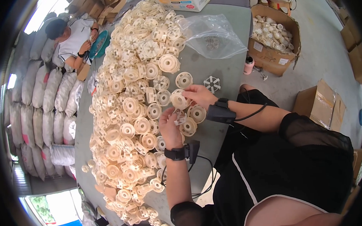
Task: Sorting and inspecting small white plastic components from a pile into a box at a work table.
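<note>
My right hand is closed on a round cream plastic part, pinched at its edge above the table. Just below it, my left hand pinches a small whitish, partly clear plastic piece; its exact shape is hard to make out. Loose round cream parts lie right beside and under my hands. A large heap of the same cream plastic parts spreads along the table to the left. To the right of my right hand lies a white spoked ring.
A clear plastic bag with small metal pieces lies on the grey table. A carton stands at the far end. Beside the table are a box of round parts and a pink bottle. Another person sits across, by stacked sacks.
</note>
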Motion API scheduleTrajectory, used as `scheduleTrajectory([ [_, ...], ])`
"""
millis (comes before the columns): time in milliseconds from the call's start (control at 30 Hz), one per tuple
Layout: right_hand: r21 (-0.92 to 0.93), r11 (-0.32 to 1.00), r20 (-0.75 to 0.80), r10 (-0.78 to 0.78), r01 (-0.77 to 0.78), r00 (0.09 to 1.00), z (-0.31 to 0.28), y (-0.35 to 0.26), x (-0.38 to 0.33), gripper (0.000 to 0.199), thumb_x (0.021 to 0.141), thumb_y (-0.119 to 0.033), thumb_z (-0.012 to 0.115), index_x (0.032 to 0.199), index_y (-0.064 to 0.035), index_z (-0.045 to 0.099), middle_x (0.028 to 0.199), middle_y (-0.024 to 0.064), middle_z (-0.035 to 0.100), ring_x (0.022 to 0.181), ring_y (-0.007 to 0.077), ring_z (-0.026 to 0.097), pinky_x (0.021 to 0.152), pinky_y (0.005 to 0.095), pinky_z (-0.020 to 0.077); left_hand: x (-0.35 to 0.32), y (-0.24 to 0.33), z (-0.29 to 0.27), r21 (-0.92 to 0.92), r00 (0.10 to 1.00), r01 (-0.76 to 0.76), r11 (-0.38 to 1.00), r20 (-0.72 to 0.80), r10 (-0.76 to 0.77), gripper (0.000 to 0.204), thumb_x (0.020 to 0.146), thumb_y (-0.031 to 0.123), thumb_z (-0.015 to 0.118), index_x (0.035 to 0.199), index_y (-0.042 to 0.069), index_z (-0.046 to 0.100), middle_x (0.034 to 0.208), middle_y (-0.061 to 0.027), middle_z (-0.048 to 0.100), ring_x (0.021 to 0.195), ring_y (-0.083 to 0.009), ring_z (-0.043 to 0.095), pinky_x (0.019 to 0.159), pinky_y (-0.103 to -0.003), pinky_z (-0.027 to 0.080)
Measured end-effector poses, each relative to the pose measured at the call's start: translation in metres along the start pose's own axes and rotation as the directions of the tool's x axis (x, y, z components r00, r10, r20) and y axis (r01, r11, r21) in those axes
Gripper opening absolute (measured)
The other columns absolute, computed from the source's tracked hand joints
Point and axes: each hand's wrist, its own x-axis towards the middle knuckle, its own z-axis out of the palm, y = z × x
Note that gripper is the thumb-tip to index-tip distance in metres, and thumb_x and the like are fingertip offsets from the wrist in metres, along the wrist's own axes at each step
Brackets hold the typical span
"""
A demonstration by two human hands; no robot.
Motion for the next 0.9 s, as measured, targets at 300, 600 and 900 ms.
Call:
scheduleTrajectory([
  [300, -0.716, 0.312, 0.380, -0.577, 0.625, 0.723, -0.001, 0.009, -0.004, 0.018, 0.074, -0.015, 0.059, 0.089, -0.0046, 0.055, 0.085, 0.0082, 0.053, 0.080, 0.0253, 0.054, 0.068, 0.0355, 0.0441, 0.000, 0.008, -0.002, -0.070, 0.999, -0.029, 0.997, -0.017, 0.028, 0.021, 0.078, -0.004, 0.051, 0.099, -0.003, 0.049, 0.098, -0.0133, 0.055, 0.091, -0.0252, 0.057, 0.073, -0.033, 0.050],
  [600, -0.642, 0.018, 0.606, -0.601, 0.766, 0.522, -0.002, -0.006, -0.016, 0.026, 0.073, -0.014, 0.059, 0.098, -0.0094, 0.056, 0.093, 0.0073, 0.054, 0.089, 0.0251, 0.051, 0.074, 0.0329, 0.0428, 0.007, 0.006, 0.000, -0.003, 0.996, 0.068, 0.998, 0.058, -0.067, 0.023, 0.076, -0.003, 0.055, 0.099, -0.003, 0.050, 0.094, -0.0091, 0.054, 0.084, -0.0176, 0.058, 0.072, -0.026, 0.048],
  [900, -0.519, 0.644, 0.242, -0.520, 0.562, 0.819, -0.030, -0.023, -0.005, 0.021, 0.077, -0.017, 0.058, 0.094, -0.0042, 0.059, 0.092, 0.0075, 0.056, 0.084, 0.0216, 0.053, 0.071, 0.0319, 0.0449, 0.015, 0.020, 0.037, 0.144, 0.951, 0.133, 0.981, 0.261, -0.168, 0.026, 0.078, -0.002, 0.051, 0.104, -0.001, 0.049, 0.097, -0.0117, 0.058, 0.084, -0.0186, 0.060, 0.073, -0.028, 0.050],
])
